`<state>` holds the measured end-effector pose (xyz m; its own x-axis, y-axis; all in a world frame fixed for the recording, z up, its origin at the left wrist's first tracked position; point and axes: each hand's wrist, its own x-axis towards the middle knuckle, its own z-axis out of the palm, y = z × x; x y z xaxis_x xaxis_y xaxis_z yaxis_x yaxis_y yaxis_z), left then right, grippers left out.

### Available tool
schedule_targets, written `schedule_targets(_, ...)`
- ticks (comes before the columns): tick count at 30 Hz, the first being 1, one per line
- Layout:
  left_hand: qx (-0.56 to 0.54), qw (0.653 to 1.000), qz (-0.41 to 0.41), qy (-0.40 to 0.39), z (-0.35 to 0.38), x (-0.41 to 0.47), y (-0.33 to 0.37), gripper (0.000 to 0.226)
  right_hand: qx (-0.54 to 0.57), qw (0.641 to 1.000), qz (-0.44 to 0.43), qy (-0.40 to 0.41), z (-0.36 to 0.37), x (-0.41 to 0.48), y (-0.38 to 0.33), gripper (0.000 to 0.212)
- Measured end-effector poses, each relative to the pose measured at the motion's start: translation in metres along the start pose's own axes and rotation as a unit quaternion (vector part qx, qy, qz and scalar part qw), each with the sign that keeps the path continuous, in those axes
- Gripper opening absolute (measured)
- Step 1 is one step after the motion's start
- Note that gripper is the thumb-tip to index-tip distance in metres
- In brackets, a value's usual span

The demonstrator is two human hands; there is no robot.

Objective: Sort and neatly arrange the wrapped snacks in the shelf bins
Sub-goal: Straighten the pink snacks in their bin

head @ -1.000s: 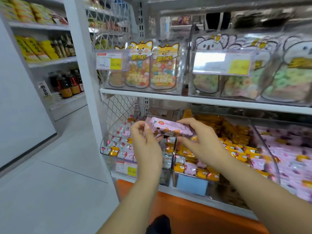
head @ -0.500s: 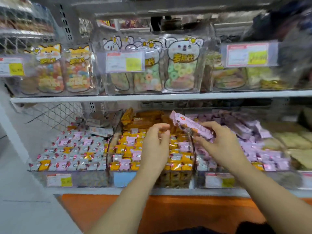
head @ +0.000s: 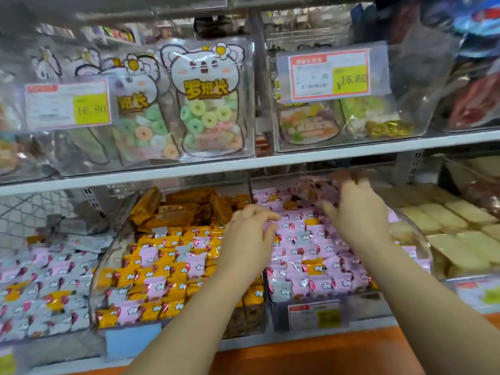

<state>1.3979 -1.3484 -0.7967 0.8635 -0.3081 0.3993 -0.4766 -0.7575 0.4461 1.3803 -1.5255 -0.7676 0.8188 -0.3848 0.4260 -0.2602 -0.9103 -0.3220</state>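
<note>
A long pink wrapped snack (head: 318,190), blurred by motion, is at the back of the clear bin (head: 359,303) filled with small pink wrapped snacks (head: 303,247). My right hand (head: 357,212) grips this long snack, fingers over its far end and thumb beneath. My left hand (head: 249,234) hovers over the divider between that bin and the middle bin (head: 108,255), fingers loosely curled and holding nothing. The middle bin holds mostly orange wrapped snacks (head: 173,269) with pink ones mixed in, and larger orange packs at the back.
A left bin has grey, pink and orange snacks (head: 40,282). Pale yellow packs (head: 446,226) fill the bin on the right. The white shelf (head: 324,155) just above the hands carries clear bins of ring-candy bags (head: 208,104) with price tags.
The view swung right along the shelf. My right hand carried the long pink snack from mid-air to the back of the pink bin. My left hand had let go of it and now hovers lower.
</note>
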Motion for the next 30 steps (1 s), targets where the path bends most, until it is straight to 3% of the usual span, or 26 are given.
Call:
schedule_targets(4,0.058,0.998,0.006,-0.031,0.002,0.019,0.003,0.025,-0.14,0.984,-0.106,-0.024,0.008,0.003,0.006,0.026)
schedule_targets(8,0.098,0.993,0.013,-0.067,0.005,0.049,0.012,0.025,-0.142,0.976,-0.146,-0.082,0.01,0.009,0.014,0.038)
schedule_targets(15,0.243,0.953,-0.019,-0.182,0.04,0.107,0.01,0.033,-0.153,0.973,-0.155,-0.078,0.024,0.015,0.031,0.042)
schedule_targets(21,0.191,0.962,-0.085,-0.175,0.057,0.124,-0.002,0.039,-0.127,0.975,-0.175,-0.058,0.028,0.014,0.035,0.046)
schedule_targets(24,0.122,0.974,-0.108,-0.16,0.061,0.125,-0.002,0.03,-0.12,0.975,-0.178,-0.046,0.03,0.015,0.038,0.046)
schedule_targets(28,0.023,0.982,-0.163,-0.098,0.054,0.124,0.0,0.032,-0.124,0.976,-0.179,-0.017,0.037,0.015,0.039,0.044)
schedule_targets(30,-0.004,0.988,-0.138,-0.075,0.046,0.121,0.004,0.027,-0.127,0.977,-0.169,-0.013,0.041,0.015,0.04,0.043)
